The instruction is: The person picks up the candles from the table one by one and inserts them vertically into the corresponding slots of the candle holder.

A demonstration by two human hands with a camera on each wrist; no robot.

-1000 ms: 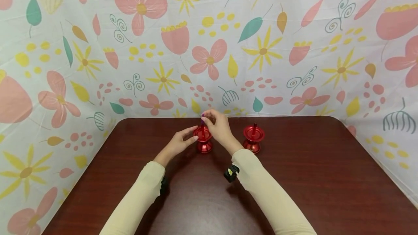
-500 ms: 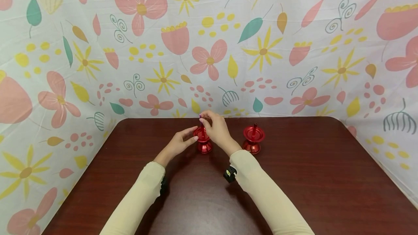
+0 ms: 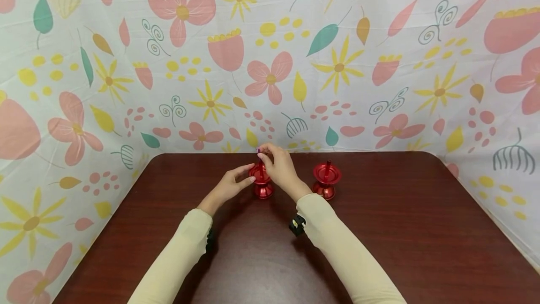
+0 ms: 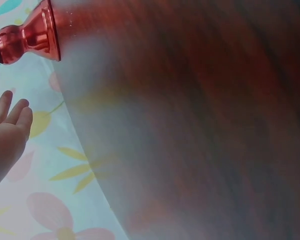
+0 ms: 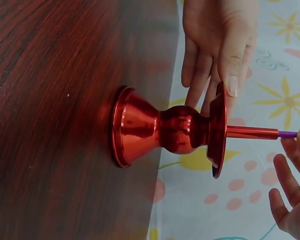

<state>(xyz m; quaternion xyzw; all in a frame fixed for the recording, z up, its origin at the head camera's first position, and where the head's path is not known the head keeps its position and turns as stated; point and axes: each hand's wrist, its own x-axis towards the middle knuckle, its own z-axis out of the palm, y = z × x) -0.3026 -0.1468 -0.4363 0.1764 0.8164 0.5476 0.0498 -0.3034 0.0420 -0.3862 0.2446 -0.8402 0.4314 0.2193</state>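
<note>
A red metallic candle holder (image 3: 263,192) stands upright near the table's far edge, with a dish and a narrow upright tube (image 5: 252,132). My right hand (image 3: 281,167) pinches a thin purple stick (image 5: 288,134) between thumb and fingertips. The stick's lower end meets the top of the tube; how deep it sits inside is hidden. On the left side, my left hand (image 3: 229,185) has its fingers extended around the dish, the thumb at the rim in the right wrist view. The left wrist view catches only the holder's lower part and some fingers.
Another red candle holder (image 3: 325,190) of the same shape stands to the right, its tube pointing up. Behind the dark brown table (image 3: 379,229) hangs a flower-printed cloth (image 3: 270,22), close to the far edge.
My right hand has shifted slightly left and its fingers now cover more of the purple stick, less of which shows. My left hand stays at the dish.
</note>
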